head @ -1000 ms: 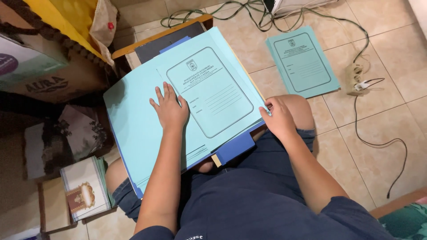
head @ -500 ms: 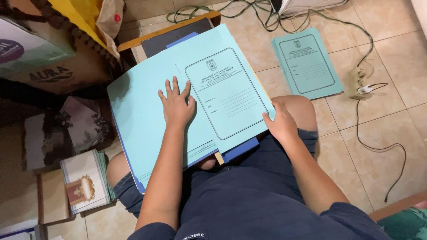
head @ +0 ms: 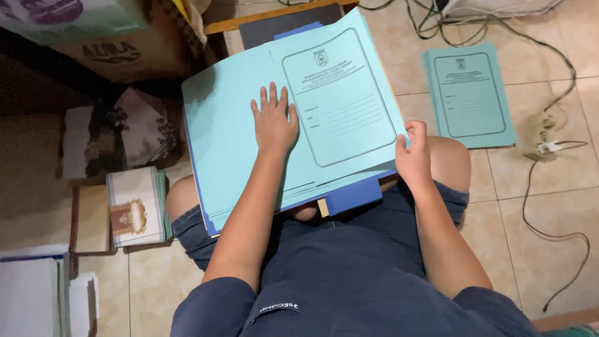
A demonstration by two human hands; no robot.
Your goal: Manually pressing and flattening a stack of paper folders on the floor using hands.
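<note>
Paper folder: light blue folder (head: 337,106) lies open across our lap, its printed cover leaf to the right and a plain leaf to the left, over a darker blue sheet (head: 352,195) that sticks out at the bottom edge
Left hand: our left hand (head: 273,122) rests flat on the folder near the fold, fingers spread and straight, pressing down and gripping nothing
Right hand: our right hand (head: 412,156) is curled at the folder's right edge, thumb on top; we judge it is pinching that edge, though the fingers underneath are hidden
Slip risk: we think the stack could slide off our knees toward the tiled floor (head: 549,212), since it overhangs the lap on both sides and only a flat palm pins it
Crease risk: a pull by the right hand against that palm could buckle or tear the thin cover
Mix-up risk: a second light blue folder (head: 468,93) lies on the floor to our right, well apart; fallen sheets could land among it
Snag risk: loose cables (head: 549,156) trail over the tiles beside that folder and could catch falling paper
Left clutter: booklets (head: 134,206) and a cardboard box (head: 118,50) crowd our left side
</note>
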